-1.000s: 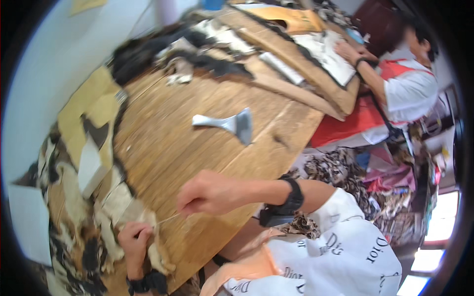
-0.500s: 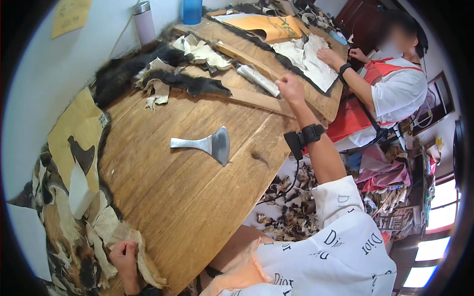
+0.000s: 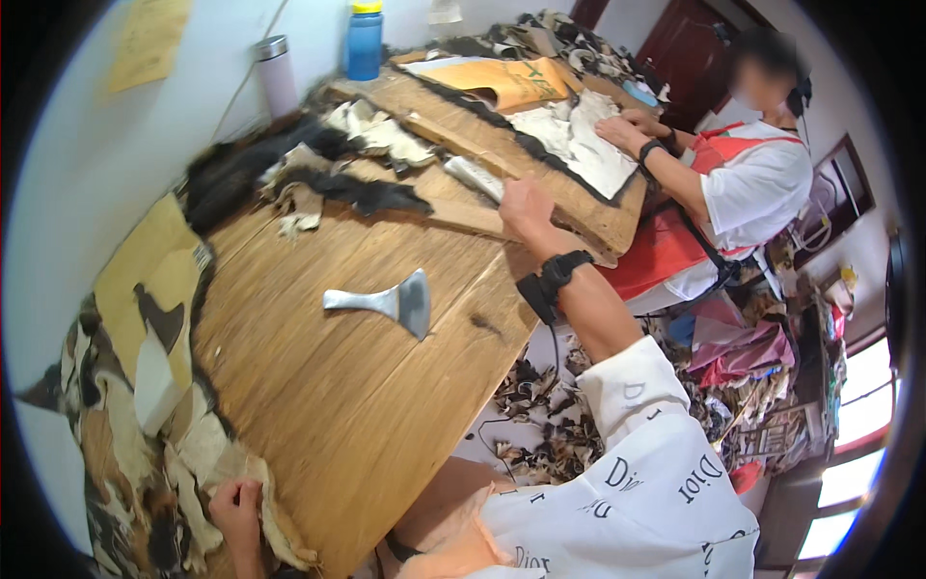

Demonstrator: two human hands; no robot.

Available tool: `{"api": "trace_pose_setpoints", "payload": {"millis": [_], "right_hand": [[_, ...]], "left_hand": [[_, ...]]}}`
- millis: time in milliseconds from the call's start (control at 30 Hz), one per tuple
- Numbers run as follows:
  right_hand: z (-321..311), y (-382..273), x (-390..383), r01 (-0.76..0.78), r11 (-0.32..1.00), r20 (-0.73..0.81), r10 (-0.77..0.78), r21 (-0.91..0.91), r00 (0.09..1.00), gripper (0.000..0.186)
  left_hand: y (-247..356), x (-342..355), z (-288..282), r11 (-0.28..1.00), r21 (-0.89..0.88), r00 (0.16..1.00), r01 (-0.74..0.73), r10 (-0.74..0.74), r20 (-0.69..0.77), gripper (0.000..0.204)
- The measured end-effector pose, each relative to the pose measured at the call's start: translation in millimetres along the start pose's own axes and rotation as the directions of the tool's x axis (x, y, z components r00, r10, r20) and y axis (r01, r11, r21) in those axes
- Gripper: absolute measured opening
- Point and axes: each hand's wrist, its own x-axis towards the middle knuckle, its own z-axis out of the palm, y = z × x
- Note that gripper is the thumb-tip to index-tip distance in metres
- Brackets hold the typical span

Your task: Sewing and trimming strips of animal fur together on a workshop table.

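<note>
My right hand [image 3: 527, 206] is closed at the far side of the table, beside the near end of a white wrapped roll [image 3: 473, 178] and above a wooden strip [image 3: 468, 216]. What its fingers hold, if anything, is hidden. At the lower left my left hand [image 3: 234, 504] is curled, thumb against fingers, over pale hide pieces [image 3: 207, 444]; I cannot make out anything in it. Between the hands, a metal blade with a flared edge and short handle [image 3: 386, 302] lies flat on the wooden tabletop [image 3: 318, 415].
Black fur scraps [image 3: 362, 190] lie along the back. A tan paper sheet [image 3: 145, 275] rests at left. A blue bottle [image 3: 364, 43] and a pale tumbler [image 3: 277, 77] stand by the wall. Across, a co-worker [image 3: 743, 174] handles a white hide [image 3: 579, 140]. Scraps [image 3: 550, 405] cover the floor.
The whole view has shifted slightly, bringing the blue bottle's yellow cap into sight. My right hand stays closed by the roll's end. The co-worker's hands have come together on the white hide.
</note>
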Motion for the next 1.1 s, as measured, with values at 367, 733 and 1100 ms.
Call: {"api": "trace_pose_setpoints", "payload": {"millis": [367,733,1100], "right_hand": [[-97,-149,-213,0.723,0.295,-0.114,-0.881,0.625,0.458,0.006],[-120,-251,-288,0.749,-0.446,-0.398,-0.879,0.489,-0.263,0.019],[-93,-263,-285,0.495,-0.552,-0.426,-0.834,0.671,-0.352,0.019]], "left_hand": [[16,-43,-40,0.998,0.032,0.963,-0.053,0.06,-0.264,0.013],[10,-43,-14,0.829,0.483,0.956,-0.28,0.285,0.066,0.04],[8,-42,-14,0.743,0.621,0.968,-0.251,0.178,0.177,0.046]]}}
